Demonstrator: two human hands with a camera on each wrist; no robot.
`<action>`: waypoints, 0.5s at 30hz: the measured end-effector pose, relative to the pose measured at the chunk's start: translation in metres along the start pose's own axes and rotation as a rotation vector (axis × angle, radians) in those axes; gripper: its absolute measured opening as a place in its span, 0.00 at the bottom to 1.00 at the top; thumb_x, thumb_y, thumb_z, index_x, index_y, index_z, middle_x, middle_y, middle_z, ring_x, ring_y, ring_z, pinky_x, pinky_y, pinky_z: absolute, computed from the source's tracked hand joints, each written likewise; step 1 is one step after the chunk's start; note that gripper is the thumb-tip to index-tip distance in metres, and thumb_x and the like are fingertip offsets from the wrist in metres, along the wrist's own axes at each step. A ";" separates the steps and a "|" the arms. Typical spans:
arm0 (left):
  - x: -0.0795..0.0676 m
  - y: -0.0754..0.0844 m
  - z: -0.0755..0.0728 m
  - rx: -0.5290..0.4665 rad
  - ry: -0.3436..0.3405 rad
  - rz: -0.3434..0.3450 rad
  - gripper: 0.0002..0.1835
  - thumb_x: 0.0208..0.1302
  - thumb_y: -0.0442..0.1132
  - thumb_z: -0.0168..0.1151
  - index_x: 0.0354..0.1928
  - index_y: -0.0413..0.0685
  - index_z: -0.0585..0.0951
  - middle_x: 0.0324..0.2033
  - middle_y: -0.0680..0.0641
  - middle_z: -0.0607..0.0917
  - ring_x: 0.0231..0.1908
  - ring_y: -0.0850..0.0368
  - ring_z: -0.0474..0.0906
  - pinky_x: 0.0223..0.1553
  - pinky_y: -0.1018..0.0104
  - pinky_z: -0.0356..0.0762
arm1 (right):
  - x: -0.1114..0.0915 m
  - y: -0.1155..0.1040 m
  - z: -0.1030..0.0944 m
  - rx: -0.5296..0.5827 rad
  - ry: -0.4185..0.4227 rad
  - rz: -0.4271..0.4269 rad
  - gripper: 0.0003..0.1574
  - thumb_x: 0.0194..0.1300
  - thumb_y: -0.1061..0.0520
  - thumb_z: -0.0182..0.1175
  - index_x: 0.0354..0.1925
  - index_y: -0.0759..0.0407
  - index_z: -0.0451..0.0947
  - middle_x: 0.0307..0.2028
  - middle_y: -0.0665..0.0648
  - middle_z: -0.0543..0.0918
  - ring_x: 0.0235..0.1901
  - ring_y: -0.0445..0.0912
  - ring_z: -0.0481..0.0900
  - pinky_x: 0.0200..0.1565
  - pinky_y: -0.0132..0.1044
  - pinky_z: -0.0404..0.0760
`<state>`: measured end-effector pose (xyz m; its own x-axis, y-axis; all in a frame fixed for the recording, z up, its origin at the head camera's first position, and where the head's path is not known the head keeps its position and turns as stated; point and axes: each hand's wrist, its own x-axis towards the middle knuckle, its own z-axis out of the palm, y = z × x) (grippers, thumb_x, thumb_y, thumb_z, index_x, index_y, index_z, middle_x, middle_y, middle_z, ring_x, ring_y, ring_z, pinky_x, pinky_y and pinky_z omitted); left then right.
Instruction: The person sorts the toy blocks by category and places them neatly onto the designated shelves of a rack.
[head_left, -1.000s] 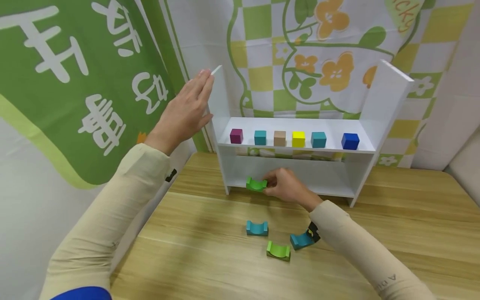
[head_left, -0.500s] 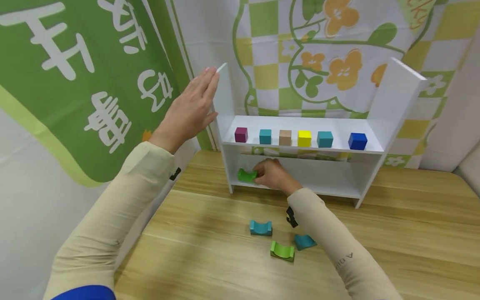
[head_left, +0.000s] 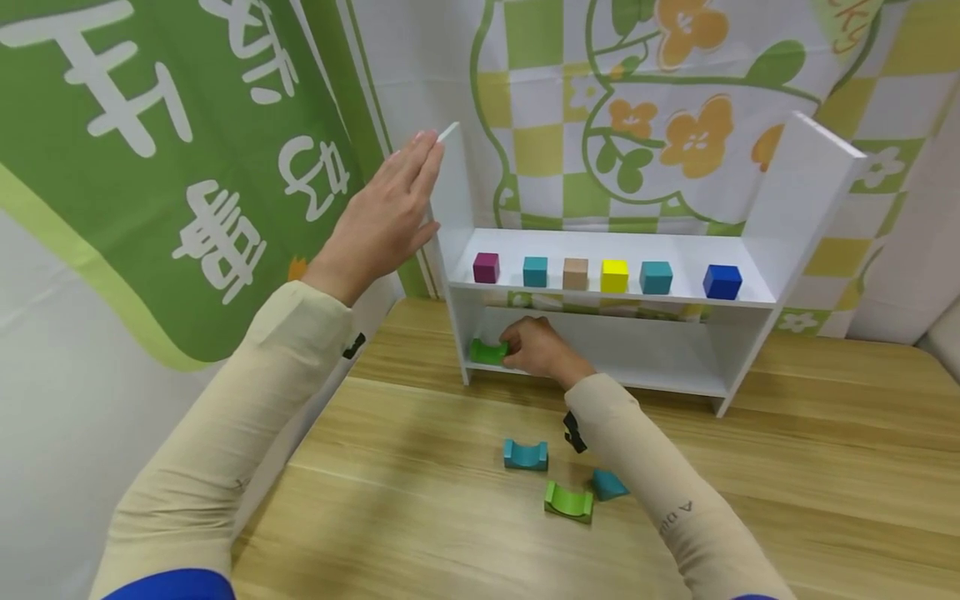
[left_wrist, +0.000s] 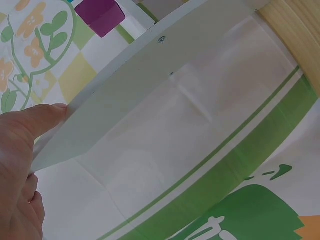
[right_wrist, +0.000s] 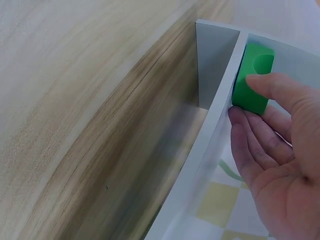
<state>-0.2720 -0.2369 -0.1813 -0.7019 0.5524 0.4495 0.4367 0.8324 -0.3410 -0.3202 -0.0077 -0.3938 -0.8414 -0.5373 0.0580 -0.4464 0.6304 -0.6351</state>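
My right hand [head_left: 538,348] holds a bright green block with a curved hollow [head_left: 487,353] by its right end, at the left end of the white shelf's lower board. In the right wrist view, the thumb lies on the green block [right_wrist: 252,97], with fingertips at its lower end. My left hand [head_left: 390,212] rests against the upper left side panel of the white shelf [head_left: 452,187], its fingers straight and together. From the left wrist view, the thumb [left_wrist: 47,117] touches the edge of that panel.
On the upper board stand several cubes, among them a purple one [head_left: 486,267], a yellow one [head_left: 614,276] and a dark blue one [head_left: 722,282]. Before the shelf lie a teal hollowed block [head_left: 526,455], a green one [head_left: 568,502] and another teal block [head_left: 608,484], partly behind my right sleeve.
My right hand has carried the green block leftward onto the lower board's left end. My left hand keeps its place against the side panel; the view has shifted slightly.
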 end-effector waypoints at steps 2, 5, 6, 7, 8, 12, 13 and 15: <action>0.000 0.000 0.000 0.000 0.000 0.001 0.48 0.75 0.40 0.66 0.83 0.30 0.47 0.84 0.32 0.50 0.85 0.39 0.46 0.87 0.51 0.45 | 0.000 -0.001 -0.001 -0.006 -0.006 0.008 0.27 0.65 0.62 0.69 0.61 0.70 0.82 0.53 0.65 0.90 0.54 0.53 0.89 0.59 0.43 0.89; 0.000 0.001 0.000 -0.003 -0.004 -0.001 0.49 0.75 0.40 0.66 0.83 0.30 0.47 0.84 0.32 0.50 0.85 0.39 0.46 0.87 0.50 0.46 | -0.001 -0.003 -0.002 -0.023 -0.012 0.021 0.30 0.65 0.61 0.69 0.64 0.69 0.81 0.55 0.66 0.89 0.56 0.54 0.87 0.61 0.45 0.88; 0.000 0.001 0.000 -0.004 -0.007 -0.001 0.49 0.75 0.40 0.66 0.83 0.30 0.47 0.84 0.32 0.50 0.85 0.39 0.46 0.87 0.50 0.46 | -0.002 -0.003 -0.002 -0.038 -0.009 0.019 0.31 0.66 0.61 0.69 0.65 0.69 0.80 0.55 0.66 0.89 0.57 0.54 0.87 0.62 0.45 0.87; 0.000 0.001 0.000 -0.002 -0.008 -0.002 0.49 0.75 0.40 0.66 0.83 0.30 0.46 0.84 0.32 0.49 0.85 0.39 0.46 0.87 0.50 0.46 | -0.004 -0.004 -0.003 -0.053 -0.007 0.019 0.31 0.66 0.60 0.69 0.65 0.69 0.79 0.57 0.66 0.88 0.59 0.55 0.86 0.63 0.46 0.87; 0.000 0.001 0.000 -0.001 -0.010 -0.002 0.49 0.75 0.40 0.66 0.83 0.30 0.46 0.84 0.32 0.49 0.85 0.39 0.46 0.87 0.50 0.46 | -0.005 -0.004 -0.004 -0.068 -0.001 0.015 0.32 0.66 0.59 0.69 0.66 0.69 0.79 0.58 0.66 0.88 0.60 0.56 0.86 0.64 0.47 0.86; 0.001 0.001 -0.001 -0.003 -0.015 -0.004 0.49 0.75 0.40 0.66 0.83 0.30 0.46 0.84 0.33 0.49 0.85 0.39 0.45 0.87 0.50 0.45 | -0.014 -0.006 -0.014 -0.126 0.016 -0.019 0.34 0.67 0.57 0.69 0.66 0.71 0.78 0.60 0.68 0.86 0.62 0.58 0.85 0.66 0.49 0.85; 0.001 0.001 -0.001 -0.005 -0.016 -0.004 0.49 0.75 0.40 0.66 0.83 0.31 0.46 0.84 0.33 0.49 0.85 0.39 0.45 0.87 0.50 0.45 | -0.017 -0.007 -0.018 -0.125 0.017 -0.026 0.33 0.67 0.57 0.70 0.66 0.71 0.77 0.61 0.69 0.85 0.62 0.59 0.85 0.66 0.49 0.85; 0.000 0.000 -0.002 -0.010 -0.020 -0.007 0.49 0.75 0.40 0.65 0.83 0.31 0.45 0.84 0.33 0.48 0.85 0.39 0.45 0.87 0.51 0.44 | -0.024 -0.008 -0.026 -0.127 0.012 -0.042 0.33 0.68 0.57 0.70 0.66 0.72 0.77 0.61 0.70 0.85 0.61 0.59 0.85 0.66 0.50 0.85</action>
<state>-0.2710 -0.2361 -0.1796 -0.7157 0.5460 0.4355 0.4377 0.8366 -0.3295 -0.3044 0.0141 -0.3701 -0.8242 -0.5587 0.0925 -0.5160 0.6736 -0.5291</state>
